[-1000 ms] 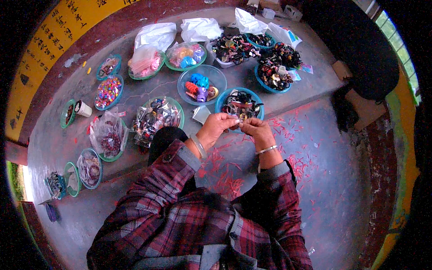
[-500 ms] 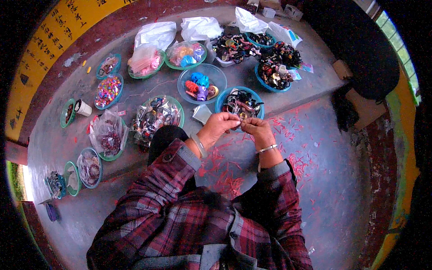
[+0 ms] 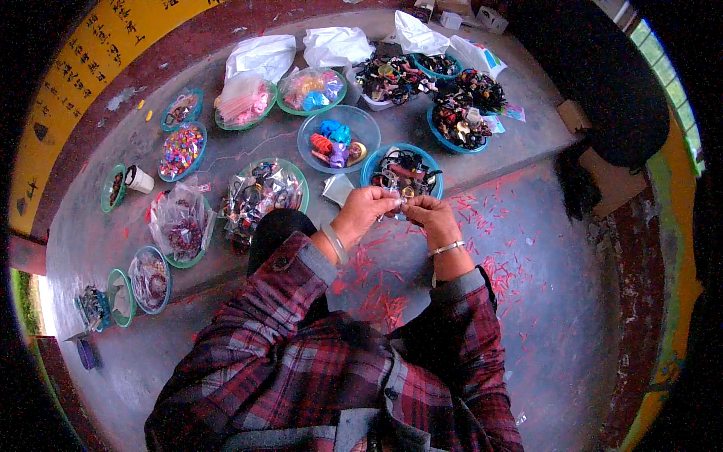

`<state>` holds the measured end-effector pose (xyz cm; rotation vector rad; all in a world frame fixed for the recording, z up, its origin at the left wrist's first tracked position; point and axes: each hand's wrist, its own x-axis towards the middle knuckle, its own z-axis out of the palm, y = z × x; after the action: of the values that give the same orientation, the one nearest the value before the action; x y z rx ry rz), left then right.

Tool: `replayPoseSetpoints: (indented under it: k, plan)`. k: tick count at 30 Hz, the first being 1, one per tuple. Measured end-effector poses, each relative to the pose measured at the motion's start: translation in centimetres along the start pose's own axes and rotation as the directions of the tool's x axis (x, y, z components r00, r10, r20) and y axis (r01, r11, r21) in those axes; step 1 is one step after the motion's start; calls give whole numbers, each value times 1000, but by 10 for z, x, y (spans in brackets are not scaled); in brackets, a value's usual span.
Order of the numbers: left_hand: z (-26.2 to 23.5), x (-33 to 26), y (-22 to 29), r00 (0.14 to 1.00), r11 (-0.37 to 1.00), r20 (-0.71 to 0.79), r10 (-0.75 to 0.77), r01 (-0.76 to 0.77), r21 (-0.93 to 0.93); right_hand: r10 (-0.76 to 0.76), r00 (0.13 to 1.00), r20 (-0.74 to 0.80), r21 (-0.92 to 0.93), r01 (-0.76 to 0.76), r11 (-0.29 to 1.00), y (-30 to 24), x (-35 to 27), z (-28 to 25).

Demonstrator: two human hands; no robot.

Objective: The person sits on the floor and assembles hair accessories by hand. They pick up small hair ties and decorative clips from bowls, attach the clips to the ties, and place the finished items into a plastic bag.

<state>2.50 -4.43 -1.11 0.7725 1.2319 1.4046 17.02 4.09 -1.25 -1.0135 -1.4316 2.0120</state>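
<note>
My left hand (image 3: 363, 215) and my right hand (image 3: 432, 218) meet in front of me, fingertips pinched together almost touching. Between them is something small and partly shiny, too small and too covered by the fingers to name. Just beyond the fingers stands a blue bowl (image 3: 435, 157) of dark hair ties, some with light and gold-coloured pieces. To the left of it is a clear bowl (image 3: 310, 154) with red, blue and purple bundles. A stack of small clear-white packets (image 3: 338, 189) lies beside my left hand.
Along the raised ledge stand a green bowl (image 3: 305, 197) of bagged accessories, a bowl of colourful beads (image 3: 181, 153), a white cup (image 3: 140, 181) and more dark hair ties (image 3: 461, 128). White plastic bags (image 3: 337, 47) lie behind. Red strips (image 3: 380, 309) litter the lower floor.
Both hands stay in nearly the same place, with the fingertips shifting slightly around the small thing. A bit of shiny, see-through material now shows by the fingers.
</note>
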Motion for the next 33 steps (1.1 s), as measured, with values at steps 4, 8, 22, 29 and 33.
replayPoseSetpoints:
  k: [4,8,22,29,33]
  plan:
    - [-1,1,-3,999,999,36,-21,23,-49,22,1000,-14,-48,-23,999,-3,-1,0]
    - [-1,-1,-1,998,998,-41,-48,49,31,-195,968,-159,-164,169,972,5,3,2]
    - [13,-4,-16,822,392,139,553,-404,827,-181,977,-117,98,192,976,0,-3,31]
    - [18,-6,-20,796,179,314,517,-459,870,-169,963,-208,-22,168,986,22,11,19]
    - [18,-10,-19,811,109,318,491,-419,901,-243,947,-212,-147,215,966,23,9,21]
